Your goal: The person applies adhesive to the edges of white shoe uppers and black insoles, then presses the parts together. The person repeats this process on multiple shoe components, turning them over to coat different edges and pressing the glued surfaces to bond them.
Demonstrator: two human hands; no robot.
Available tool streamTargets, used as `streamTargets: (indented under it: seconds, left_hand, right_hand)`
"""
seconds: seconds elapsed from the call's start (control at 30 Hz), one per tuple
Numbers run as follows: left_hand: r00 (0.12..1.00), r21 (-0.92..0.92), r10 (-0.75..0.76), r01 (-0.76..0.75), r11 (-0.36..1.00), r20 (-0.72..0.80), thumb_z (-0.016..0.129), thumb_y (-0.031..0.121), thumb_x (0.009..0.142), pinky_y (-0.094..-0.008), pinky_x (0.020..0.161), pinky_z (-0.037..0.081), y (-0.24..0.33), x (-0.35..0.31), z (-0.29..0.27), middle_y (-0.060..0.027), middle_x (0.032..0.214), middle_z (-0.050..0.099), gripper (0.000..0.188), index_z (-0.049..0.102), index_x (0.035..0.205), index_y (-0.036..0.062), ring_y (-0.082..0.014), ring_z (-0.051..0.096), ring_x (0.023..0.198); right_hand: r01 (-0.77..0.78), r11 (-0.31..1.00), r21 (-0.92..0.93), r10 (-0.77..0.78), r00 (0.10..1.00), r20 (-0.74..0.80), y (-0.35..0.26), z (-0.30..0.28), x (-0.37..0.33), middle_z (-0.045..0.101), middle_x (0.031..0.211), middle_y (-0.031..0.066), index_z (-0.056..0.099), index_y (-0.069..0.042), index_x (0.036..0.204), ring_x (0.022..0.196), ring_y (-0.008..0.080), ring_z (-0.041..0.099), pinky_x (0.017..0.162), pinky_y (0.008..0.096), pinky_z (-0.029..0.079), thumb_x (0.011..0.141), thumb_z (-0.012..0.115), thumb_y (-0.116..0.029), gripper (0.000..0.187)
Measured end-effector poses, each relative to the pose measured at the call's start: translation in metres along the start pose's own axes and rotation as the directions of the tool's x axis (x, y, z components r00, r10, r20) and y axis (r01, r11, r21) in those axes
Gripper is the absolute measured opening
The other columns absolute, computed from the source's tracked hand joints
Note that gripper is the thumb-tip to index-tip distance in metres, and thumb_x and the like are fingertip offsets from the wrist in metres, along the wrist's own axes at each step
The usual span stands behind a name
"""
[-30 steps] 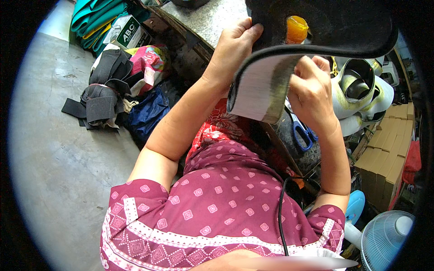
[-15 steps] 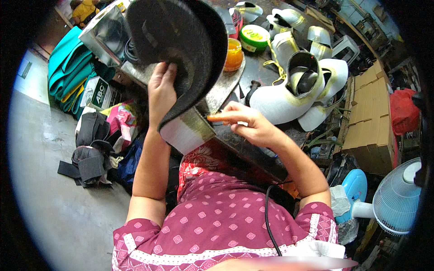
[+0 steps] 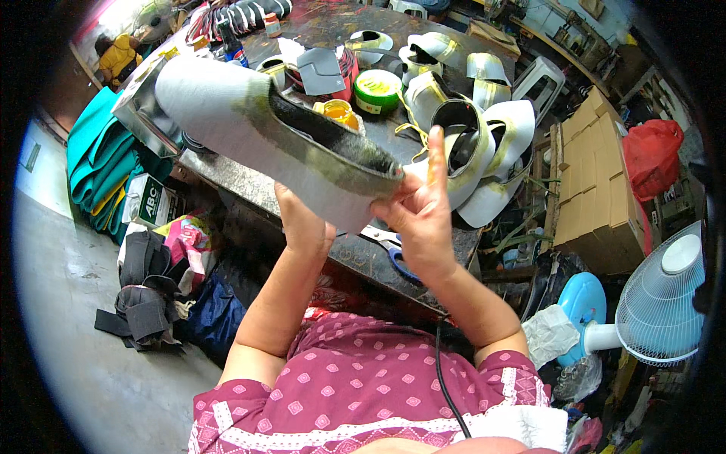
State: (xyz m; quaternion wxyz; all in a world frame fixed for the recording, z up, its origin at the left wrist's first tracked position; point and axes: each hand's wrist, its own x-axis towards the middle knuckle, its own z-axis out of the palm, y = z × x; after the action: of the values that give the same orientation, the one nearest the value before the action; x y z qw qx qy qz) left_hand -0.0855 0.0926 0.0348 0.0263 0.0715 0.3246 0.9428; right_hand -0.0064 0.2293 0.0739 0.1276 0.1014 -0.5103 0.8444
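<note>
A curved white fabric piece (image 3: 276, 159) with a black inner lining is held up over the near side of the table. A yellow-green stained band runs along its edge. My left hand (image 3: 304, 225) supports it from below, its fingers partly hidden behind the piece. With thumb and fingers, my right hand (image 3: 423, 219) pinches the right end, while its orange-stained index finger points up. Beside that hand, scissors (image 3: 393, 250) with blue handles lie on the table. Beyond the piece stand a jar of orange-yellow paste (image 3: 339, 113) and a green tub (image 3: 378, 92).
Similar white curved pieces (image 3: 484, 151) are heaped on the dark table (image 3: 363, 268) to the right. Cardboard boxes (image 3: 597, 181) and a fan (image 3: 658, 295) stand farther right. Folded green cloth (image 3: 106, 159) and dark scraps (image 3: 144, 303) lie at the left.
The piece has turned from its black side to its white side and come lower. My right hand has moved right and up and now pinches its end. The scissors have come into view.
</note>
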Motion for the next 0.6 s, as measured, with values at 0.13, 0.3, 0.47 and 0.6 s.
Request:
streamTargets:
  seconds: [0.13,0.3,0.47,0.6]
  left_hand:
    - [0.998,0.212,-0.063,0.055,0.976,0.029,0.048,0.023,0.100,-0.0304,0.068,0.047,0.021,-0.005,0.035,-0.0107,0.100,0.059,0.025,0.049,0.114,0.0024,-0.0199,0.060,0.082]
    - [0.932,0.562,-0.289,0.123,0.818,0.217,0.056,0.019,0.099,-0.0194,0.051,0.044,0.036,-0.020,0.018,-0.0058,0.088,0.062,0.021,0.064,0.107,0.0011,-0.0116,0.060,0.065]
    - [0.812,0.879,0.350,-0.469,-0.083,0.467,0.063,0.009,0.088,-0.0435,0.089,0.043,0.021,-0.001,-0.036,-0.0169,0.104,0.059,0.027,0.063,0.114,0.0039,-0.0322,0.056,0.099]
    - [0.789,0.865,0.356,-0.457,-0.206,0.501,0.067,0.012,0.085,-0.0464,0.099,0.037,0.000,0.009,-0.057,-0.0188,0.125,0.049,0.043,0.056,0.126,0.0058,-0.0362,0.047,0.113]
  right_hand:
    - [0.298,0.946,-0.126,-0.278,0.948,0.158,-0.040,0.003,0.054,0.066,0.108,0.0093,-0.004,-0.016,0.157,0.097,0.0158,0.064,0.086,0.0304,0.052,0.084,0.071,0.001,0.106]
    - [0.466,0.733,-0.495,-0.422,0.883,0.206,-0.113,0.008,0.125,0.062,0.101,0.0084,0.023,-0.008,0.153,0.085,0.0160,0.063,0.075,0.0284,0.052,0.081,0.072,-0.005,0.087]
    - [0.497,0.396,-0.772,-0.515,0.816,0.262,-0.173,0.006,0.200,0.058,0.082,0.0021,0.034,-0.005,0.149,0.069,0.0091,0.057,0.065,0.0227,0.050,0.079,0.076,-0.005,0.081]
    - [0.371,0.028,-0.928,-0.546,0.784,0.296,-0.167,-0.035,0.285,0.063,0.082,0.0078,0.041,-0.003,0.143,0.073,0.0173,0.060,0.071,0.0302,0.051,0.078,0.079,-0.013,0.075]
